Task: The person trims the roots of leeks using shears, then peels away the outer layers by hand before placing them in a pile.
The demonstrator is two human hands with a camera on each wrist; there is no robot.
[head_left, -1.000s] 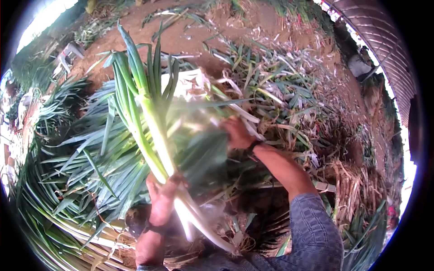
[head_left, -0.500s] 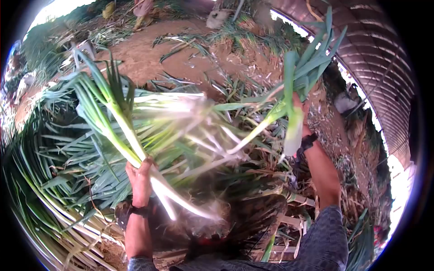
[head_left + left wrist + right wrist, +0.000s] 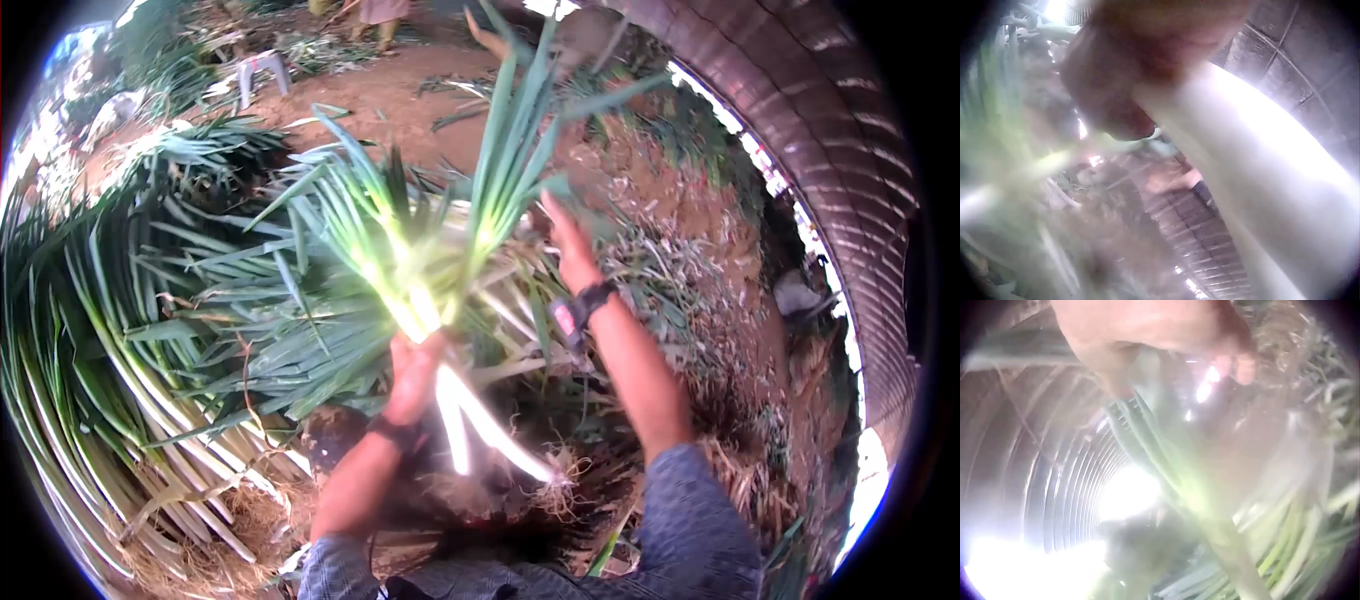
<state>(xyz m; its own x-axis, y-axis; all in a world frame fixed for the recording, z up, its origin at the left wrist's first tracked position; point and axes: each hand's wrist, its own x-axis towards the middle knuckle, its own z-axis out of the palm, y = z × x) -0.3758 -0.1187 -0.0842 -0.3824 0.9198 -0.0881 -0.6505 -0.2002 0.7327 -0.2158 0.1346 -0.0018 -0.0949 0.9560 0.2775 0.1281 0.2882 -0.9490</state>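
My left hand point(image 3: 415, 375) grips a few long green onions point(image 3: 487, 420) around their stalks, with the roots toward me and the green leaves fanned upward. In the left wrist view, thick white stalks point(image 3: 1272, 162) run down from under the curled fingers. My right hand point(image 3: 570, 240) is just right of the fanned leaves, its fingers fairly straight in the head view. The right wrist view has blurred green leaves point(image 3: 1160, 444) passing between its thumb and fingers, which stand apart.
A heap of green onions point(image 3: 240, 290) lies under and left of my left hand. More green onions point(image 3: 130, 340) with roots line the left side. Leaf scraps point(image 3: 665, 265) cover the ground to the right. Behind are a stool point(image 3: 262, 68) and a person's legs point(image 3: 387, 35).
My right hand took up a green onion by its leaves and lifted it at the right. It then swung left to my left hand's bunch, which now fans wider. The view turned slightly.
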